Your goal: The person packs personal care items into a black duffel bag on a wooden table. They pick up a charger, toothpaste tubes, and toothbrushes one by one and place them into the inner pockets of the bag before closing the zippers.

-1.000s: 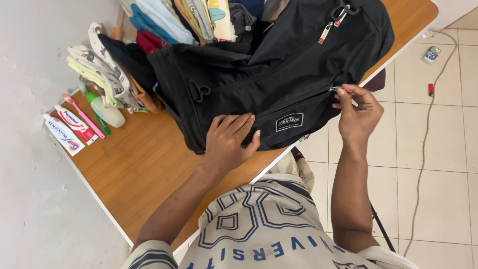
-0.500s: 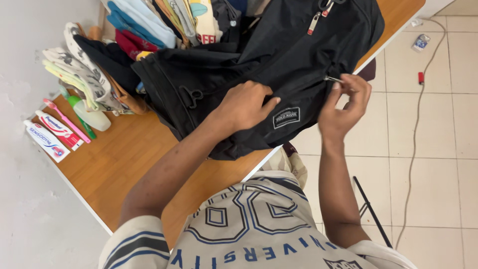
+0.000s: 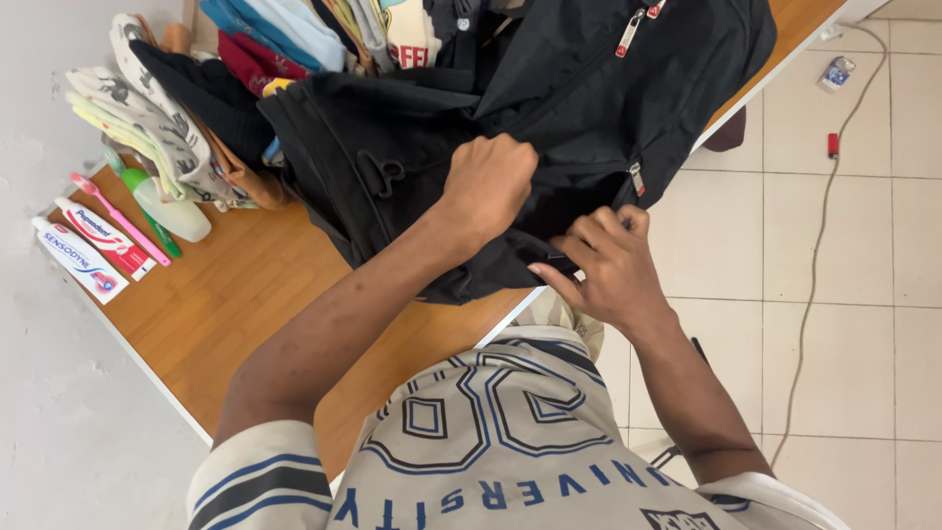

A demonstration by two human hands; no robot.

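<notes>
Wooden table point(image 3: 245, 304) with a white edge runs diagonally from lower left to upper right of the frame, against a white wall on the left; pale tiled floor point(image 3: 844, 294) fills the right side. Black backpack point(image 3: 589, 108) lies on the table, upper centre, its lower edge hanging over the table's edge toward the person.

Left hand point(image 3: 491, 182), centre of frame, is closed into a fist, gripping a bunch of the backpack's black fabric at the front pocket. Right hand point(image 3: 603, 270), just right and below, rests on the pocket's lower edge, fingers bent and pushed in at the pocket opening; whether it pinches anything there is hidden, cannot tell. Silver zipper pull point(image 3: 638, 180) hangs just above the right hand, not touched. Second zipper pull with red tab point(image 3: 631, 32) near the top edge.

Folded clothes point(image 3: 294, 29) stacked behind the backpack, top left. More patterned folded fabric point(image 3: 147, 118) at upper left, touching the backpack's side. Below it, left edge of frame: green-and-white bottle point(image 3: 177, 216), pink toothbrush point(image 3: 118, 218), two toothpaste boxes point(image 3: 83, 250) lying side by side on the table.

On the floor at right: thin cable point(image 3: 819, 245) running top to bottom, small red item point(image 3: 833, 144) beside it, small packet point(image 3: 842, 74) at upper right. Person wears a cream shirt with blue lettering point(image 3: 491, 442), bottom of frame.
</notes>
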